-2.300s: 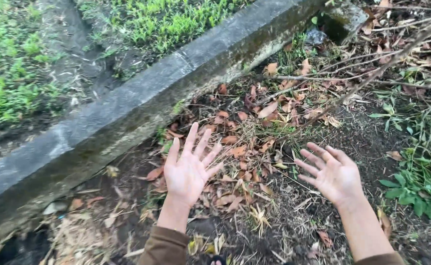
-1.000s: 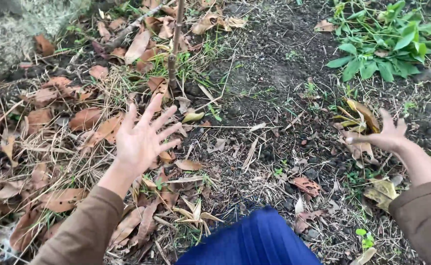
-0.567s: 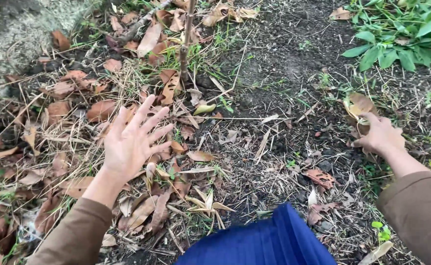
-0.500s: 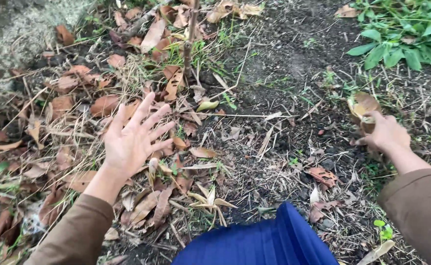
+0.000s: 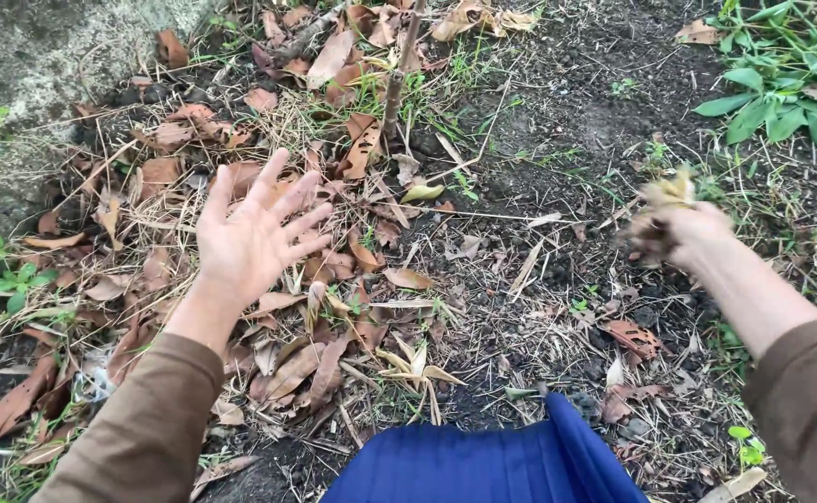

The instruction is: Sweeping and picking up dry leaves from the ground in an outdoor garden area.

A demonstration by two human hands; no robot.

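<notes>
A dry leaf [image 5: 671,189] is gripped in the closed right hand [image 5: 683,233], at three o'clock from the spread, empty left hand [image 5: 250,240].

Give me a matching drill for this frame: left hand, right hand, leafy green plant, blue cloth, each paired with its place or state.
1 left hand
2 right hand
3 leafy green plant
4 blue cloth

a bottom centre
b closed on dry leaves, blurred
c open, fingers spread over brown leaf litter
d top right corner

Pairs: 1-c, 2-b, 3-d, 4-a
</notes>
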